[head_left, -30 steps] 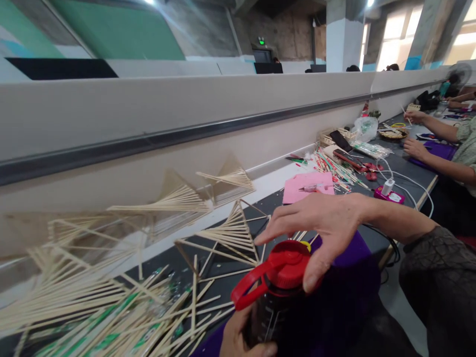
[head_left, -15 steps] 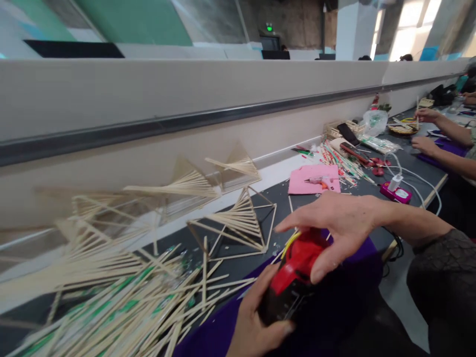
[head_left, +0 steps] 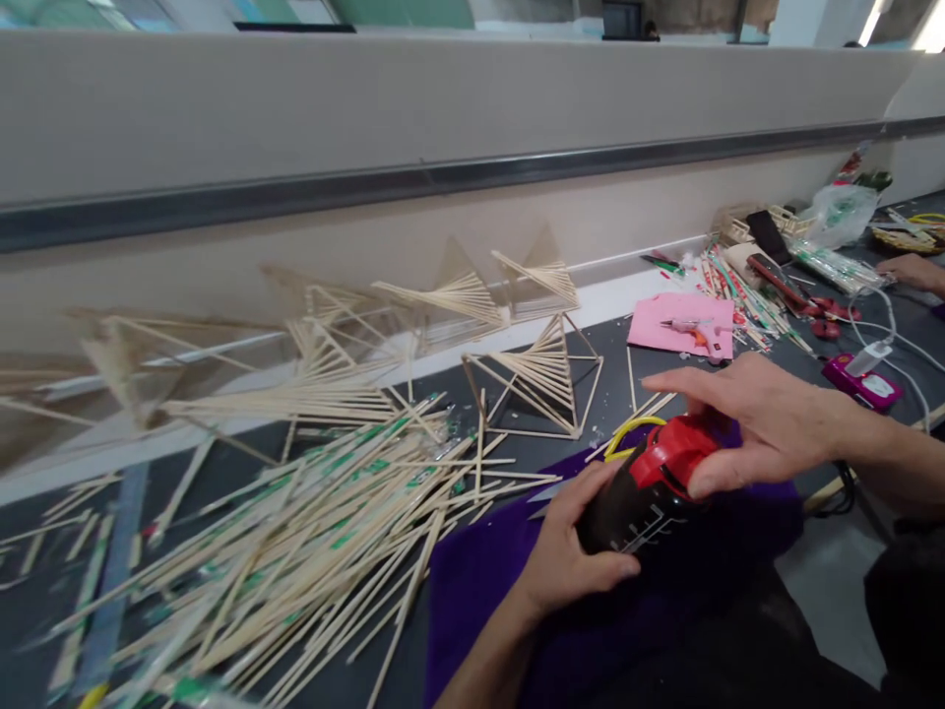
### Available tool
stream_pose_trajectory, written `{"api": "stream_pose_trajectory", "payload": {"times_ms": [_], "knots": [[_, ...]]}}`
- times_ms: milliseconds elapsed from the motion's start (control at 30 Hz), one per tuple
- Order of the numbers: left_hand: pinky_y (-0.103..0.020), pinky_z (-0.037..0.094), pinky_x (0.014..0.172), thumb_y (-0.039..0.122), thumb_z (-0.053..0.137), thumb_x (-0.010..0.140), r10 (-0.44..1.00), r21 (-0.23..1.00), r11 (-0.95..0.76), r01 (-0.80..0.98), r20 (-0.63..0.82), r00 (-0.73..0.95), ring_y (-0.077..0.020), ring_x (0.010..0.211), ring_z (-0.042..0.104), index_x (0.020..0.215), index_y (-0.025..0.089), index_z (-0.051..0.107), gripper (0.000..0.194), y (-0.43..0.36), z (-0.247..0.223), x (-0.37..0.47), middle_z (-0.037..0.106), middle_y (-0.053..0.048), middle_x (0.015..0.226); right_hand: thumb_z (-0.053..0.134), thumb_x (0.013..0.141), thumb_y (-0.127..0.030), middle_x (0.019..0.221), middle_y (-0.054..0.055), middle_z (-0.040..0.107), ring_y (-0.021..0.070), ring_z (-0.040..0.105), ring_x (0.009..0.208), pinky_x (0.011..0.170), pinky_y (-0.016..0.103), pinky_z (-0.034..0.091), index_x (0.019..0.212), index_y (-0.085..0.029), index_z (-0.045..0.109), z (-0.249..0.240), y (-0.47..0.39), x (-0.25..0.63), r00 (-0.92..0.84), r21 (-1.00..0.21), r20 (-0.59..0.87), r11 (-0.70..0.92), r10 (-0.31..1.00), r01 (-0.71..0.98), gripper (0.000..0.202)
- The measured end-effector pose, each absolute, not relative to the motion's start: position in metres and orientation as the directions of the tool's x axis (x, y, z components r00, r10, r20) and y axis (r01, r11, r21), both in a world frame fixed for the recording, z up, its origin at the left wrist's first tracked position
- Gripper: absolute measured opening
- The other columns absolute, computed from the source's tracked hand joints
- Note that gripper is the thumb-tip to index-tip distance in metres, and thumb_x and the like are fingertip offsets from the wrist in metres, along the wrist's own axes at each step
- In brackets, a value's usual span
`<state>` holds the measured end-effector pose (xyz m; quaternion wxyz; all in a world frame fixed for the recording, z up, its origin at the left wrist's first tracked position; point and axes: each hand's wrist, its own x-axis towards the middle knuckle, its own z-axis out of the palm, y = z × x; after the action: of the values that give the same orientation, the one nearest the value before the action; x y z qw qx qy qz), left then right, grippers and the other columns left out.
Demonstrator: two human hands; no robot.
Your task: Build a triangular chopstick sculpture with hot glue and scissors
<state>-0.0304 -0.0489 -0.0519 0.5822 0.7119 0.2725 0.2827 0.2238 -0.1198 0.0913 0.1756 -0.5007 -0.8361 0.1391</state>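
A dark bottle [head_left: 627,512] with a red lid [head_left: 675,451] and pale line markings leans over the purple cloth [head_left: 472,601]. My left hand [head_left: 565,542] wraps around its lower body, thumb across the front. At the top, my right hand [head_left: 768,423] has its thumb against the lid and its fingers curved over the far side, the index finger reaching beyond it. Just behind the bottle lie scissors with a yellow handle [head_left: 627,431], partly covered by the bottle and my left hand. A twisted stick frame [head_left: 542,379] stands farther back.
Loose wooden sticks [head_left: 317,551] spread over the left of the table, with more stick frames [head_left: 450,295] along the wall. A pink glue gun [head_left: 694,330] rests on a pink cloth [head_left: 646,325]. Right of it are a purple power strip [head_left: 860,382], cables and another person's hand [head_left: 912,271].
The view has turned left and down, so the table appears farther right and higher. My left hand still holds the bottle, and my right hand stays at the red lid.
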Motion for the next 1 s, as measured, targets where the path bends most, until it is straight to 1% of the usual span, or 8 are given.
{"api": "stream_pose_trajectory", "payload": {"times_ms": [167, 300, 400, 467, 600, 700, 867, 1000], "knots": [[-0.047, 0.048, 0.095, 0.066, 0.081, 0.046, 0.673, 0.981, -0.194, 0.002, 0.132, 0.727, -0.0365, 0.108, 0.063, 0.119, 0.019, 0.071, 0.088, -0.051, -0.049, -0.025, 0.068, -0.014, 0.122, 0.057, 0.085, -0.061, 0.116, 0.013, 0.065, 0.0213, 0.062, 0.098, 0.084, 0.034, 0.047, 0.143, -0.018, 0.044, 0.088, -0.120, 0.228, -0.560, -0.467, 0.220, 0.591, 0.798, 0.658, 0.074], [-0.046, 0.048, 0.096, 0.066, 0.079, 0.051, 0.654, 0.974, -0.228, 0.013, 0.143, 0.743, -0.0338, 0.102, 0.065, 0.120, 0.018, 0.070, 0.084, -0.051, -0.047, -0.024, 0.071, -0.013, 0.114, 0.063, 0.081, -0.057, 0.096, 0.008, 0.068, 0.0181, 0.062, 0.083, 0.073, 0.030, 0.047, 0.118, -0.017, 0.063, 0.084, -0.120, 0.226, -0.489, -0.497, 0.187, 0.512, 0.852, 0.701, 0.054], [-0.045, 0.048, 0.095, 0.065, 0.079, 0.053, 0.656, 0.969, -0.248, 0.013, 0.158, 0.738, -0.0328, 0.100, 0.066, 0.120, 0.018, 0.069, 0.082, -0.051, -0.047, -0.024, 0.073, -0.012, 0.109, 0.064, 0.079, -0.059, 0.089, 0.006, 0.069, 0.0179, 0.062, 0.077, 0.070, 0.030, 0.046, 0.111, -0.018, 0.065, 0.080, -0.120, 0.225, -0.383, -0.533, 0.144, 0.398, 0.912, 0.747, 0.052], [-0.046, 0.048, 0.095, 0.064, 0.080, 0.052, 0.672, 0.966, -0.258, 0.015, 0.169, 0.721, -0.0329, 0.101, 0.066, 0.120, 0.018, 0.069, 0.082, -0.051, -0.047, -0.024, 0.073, -0.012, 0.109, 0.064, 0.079, -0.059, 0.093, 0.006, 0.068, 0.0183, 0.062, 0.080, 0.074, 0.031, 0.047, 0.116, -0.019, 0.063, 0.074, -0.119, 0.227, -0.380, -0.564, 0.159, 0.400, 0.911, 0.723, 0.054], [-0.046, 0.049, 0.095, 0.064, 0.082, 0.051, 0.703, 0.976, -0.217, -0.037, 0.182, 0.687, -0.0336, 0.103, 0.066, 0.121, 0.019, 0.069, 0.084, -0.054, -0.050, -0.021, 0.072, -0.012, 0.112, 0.073, 0.068, -0.064, 0.114, 0.010, 0.061, 0.0221, 0.061, 0.098, 0.085, 0.035, 0.048, 0.135, -0.021, 0.050, 0.053, -0.114, 0.233, -0.429, -0.674, 0.264, 0.483, 0.864, 0.559, 0.082], [-0.046, 0.048, 0.095, 0.061, 0.083, 0.053, 0.713, 0.978, -0.195, -0.068, 0.189, 0.675, -0.0335, 0.104, 0.065, 0.121, 0.019, 0.069, 0.081, -0.054, -0.051, -0.016, 0.071, -0.012, 0.113, 0.077, 0.064, -0.062, 0.126, 0.011, 0.055, 0.0256, 0.058, 0.110, 0.095, 0.039, 0.046, 0.141, -0.023, 0.044, 0.032, -0.109, 0.231, -0.368, -0.761, 0.317, 0.466, 0.874, 0.452, 0.093], [-0.046, 0.048, 0.096, 0.058, 0.083, 0.055, 0.695, 0.983, -0.163, -0.083, 0.174, 0.698, -0.0344, 0.109, 0.064, 0.126, 0.020, 0.065, 0.083, -0.048, -0.045, -0.008, 0.069, -0.011, 0.119, 0.081, 0.059, -0.059, 0.130, 0.013, 0.055, 0.0264, 0.059, 0.113, 0.097, 0.044, 0.047, 0.139, -0.024, 0.044, 0.015, -0.105, 0.222, -0.320, -0.814, 0.376, 0.475, 0.870, 0.335, 0.095], [-0.043, 0.048, 0.099, 0.059, 0.082, 0.057, 0.745, 0.981, -0.175, -0.079, 0.185, 0.641, -0.0337, 0.116, 0.061, 0.132, 0.022, 0.061, 0.087, -0.036, -0.037, -0.013, 0.064, -0.013, 0.130, 0.079, 0.059, -0.060, 0.124, 0.012, 0.060, 0.0281, 0.061, 0.110, 0.094, 0.045, 0.051, 0.130, -0.021, 0.051, 0.030, -0.090, 0.232, -0.166, -0.775, 0.445, 0.471, 0.880, 0.422, 0.086]]}}
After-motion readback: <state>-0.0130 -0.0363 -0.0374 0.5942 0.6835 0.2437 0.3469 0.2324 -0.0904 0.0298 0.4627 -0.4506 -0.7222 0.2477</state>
